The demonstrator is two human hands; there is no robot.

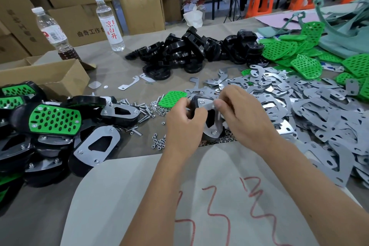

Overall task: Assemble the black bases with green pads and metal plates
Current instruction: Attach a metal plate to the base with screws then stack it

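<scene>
Hands meet over one black base (209, 120) with a metal plate (207, 106) laid on it: the left hand (183, 124) clamps the base's near-left edge, the right hand (237, 114) pinches at the plate's upper right corner. Loose nuts (158, 144) lie just below-left of the grip, a green pad (172, 99) just above-left. Likely risk: the plate sliding off its holes, or a small nut dropping into the scatter, if either pinch loosens.

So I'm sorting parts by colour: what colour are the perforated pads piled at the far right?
Bright green pads, dotted with holes, clearest in the head view.
</scene>
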